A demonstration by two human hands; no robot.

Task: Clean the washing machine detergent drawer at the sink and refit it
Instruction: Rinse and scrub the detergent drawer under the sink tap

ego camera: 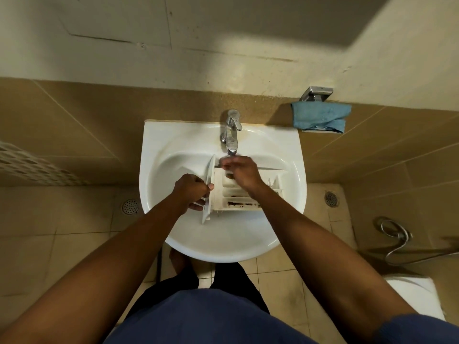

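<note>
The detergent drawer [238, 194] was held in the sink [154, 145] under the tap [232, 140], gripped by the left hand [191, 192]; whether the right hand [242, 171] over it held anything could not be told. Dark residue [238, 203] was seen inside, so cleaning and refitting were judged unfinished.

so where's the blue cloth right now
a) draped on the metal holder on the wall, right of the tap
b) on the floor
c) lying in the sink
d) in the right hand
a: the blue cloth hangs over the metal holder on the wall, right of the tap, outside the sink where the left hand grips the drawer.
</note>
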